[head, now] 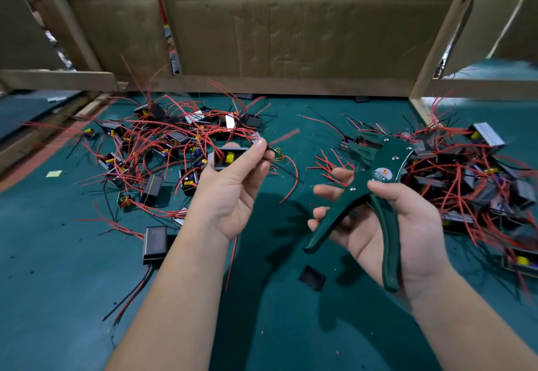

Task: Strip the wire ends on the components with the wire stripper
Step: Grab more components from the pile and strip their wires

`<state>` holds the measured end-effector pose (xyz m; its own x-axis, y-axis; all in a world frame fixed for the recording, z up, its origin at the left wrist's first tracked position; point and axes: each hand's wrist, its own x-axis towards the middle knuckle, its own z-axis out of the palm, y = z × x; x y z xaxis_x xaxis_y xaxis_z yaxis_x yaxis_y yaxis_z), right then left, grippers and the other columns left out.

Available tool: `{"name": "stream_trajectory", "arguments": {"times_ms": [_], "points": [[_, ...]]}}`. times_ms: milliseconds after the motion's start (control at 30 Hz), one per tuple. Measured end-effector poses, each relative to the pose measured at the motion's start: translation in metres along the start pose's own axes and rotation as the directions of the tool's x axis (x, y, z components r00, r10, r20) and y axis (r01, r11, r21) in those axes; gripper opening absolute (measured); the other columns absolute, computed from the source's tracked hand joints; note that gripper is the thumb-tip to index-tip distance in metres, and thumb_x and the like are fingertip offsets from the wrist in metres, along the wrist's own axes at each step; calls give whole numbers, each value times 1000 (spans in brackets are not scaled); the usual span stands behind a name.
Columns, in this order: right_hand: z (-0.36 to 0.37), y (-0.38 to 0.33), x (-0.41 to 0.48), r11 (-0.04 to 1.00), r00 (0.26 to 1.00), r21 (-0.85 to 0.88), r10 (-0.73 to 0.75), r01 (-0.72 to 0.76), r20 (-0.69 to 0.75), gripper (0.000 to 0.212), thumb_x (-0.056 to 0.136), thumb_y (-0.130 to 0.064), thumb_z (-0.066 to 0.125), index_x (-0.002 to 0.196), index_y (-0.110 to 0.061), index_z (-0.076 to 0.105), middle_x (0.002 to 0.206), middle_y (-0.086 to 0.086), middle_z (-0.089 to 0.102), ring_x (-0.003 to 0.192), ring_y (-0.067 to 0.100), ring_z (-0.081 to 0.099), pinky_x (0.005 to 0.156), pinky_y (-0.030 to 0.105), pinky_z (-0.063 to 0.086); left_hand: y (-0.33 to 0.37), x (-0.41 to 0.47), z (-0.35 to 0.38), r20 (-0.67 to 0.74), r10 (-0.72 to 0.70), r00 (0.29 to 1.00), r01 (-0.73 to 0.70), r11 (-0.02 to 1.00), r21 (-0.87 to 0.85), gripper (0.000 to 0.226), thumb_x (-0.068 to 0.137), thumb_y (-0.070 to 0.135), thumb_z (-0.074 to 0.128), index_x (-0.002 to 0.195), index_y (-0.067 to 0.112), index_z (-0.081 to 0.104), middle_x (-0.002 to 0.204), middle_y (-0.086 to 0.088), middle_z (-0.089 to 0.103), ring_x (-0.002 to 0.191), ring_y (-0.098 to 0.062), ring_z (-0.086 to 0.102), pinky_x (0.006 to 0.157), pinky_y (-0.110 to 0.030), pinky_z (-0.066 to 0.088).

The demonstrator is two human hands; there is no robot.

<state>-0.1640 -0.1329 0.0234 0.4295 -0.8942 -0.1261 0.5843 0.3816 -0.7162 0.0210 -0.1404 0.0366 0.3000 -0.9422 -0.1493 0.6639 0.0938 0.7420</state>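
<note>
Green wire stripper tilted, handles apart; small black component, open-sided, raised to its left.

Light: even, moderately bright, from above; no hard highlights.
Shadows: one soft, dark patch on the green mat, just left of and below the wire stripper.
Glare: faint sheen on a metal casing right of the wire stripper; a washed-out white streak far above and right of it.
Focus: wire stripper crisp, label print readable; the component left of it fairly sharp.
Blur: red wires far left of it smeared; wooden post above right streaked.
Distortion: frame timbers lean outward on both sides of the wire stripper.
</note>
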Motion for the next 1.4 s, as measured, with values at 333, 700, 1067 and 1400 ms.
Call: {"name": "stream_trajectory", "arguments": {"times_ms": [333,700,1067,1400], "points": [[11,26,-6,950,942,-99,308,-297,132,71,56,-18,69,123,1,55,85,26,65,65,37,64,65,49,57,-1,-2,4,-6,136,991,-135,972,-190,39,57,0,70,92,14,59,72,-4,71,66,-9,69,61,-14,53],[17,20,-14,950,861,84,232,-300,453,36,74,-21,72,103,-2,64,86,23,62,78,37,63,76,51,52,-4,-8,8,72,308,949,-301,949,-93,39,56,0,73,90,15,60,70,0,66,66,-10,67,61,-15,52],[18,25,-14,976,921,-36,213,-213,327,39,65,-31,83,91,-7,66,78,21,61,69,36,63,69,49,53,-2,-11,10,54,317,947,-309,944,-115,37,58,-1,71,90,14,60,68,1,66,64,-7,65,61,-14,52],[17,24,-15,981,925,-80,195,-178,328,35,69,-35,80,88,-9,65,75,18,62,66,34,64,67,47,54,-1,-10,9,64,316,947,-305,942,-141,38,59,-2,70,91,14,59,67,2,67,63,-6,66,61,-13,52]]}}
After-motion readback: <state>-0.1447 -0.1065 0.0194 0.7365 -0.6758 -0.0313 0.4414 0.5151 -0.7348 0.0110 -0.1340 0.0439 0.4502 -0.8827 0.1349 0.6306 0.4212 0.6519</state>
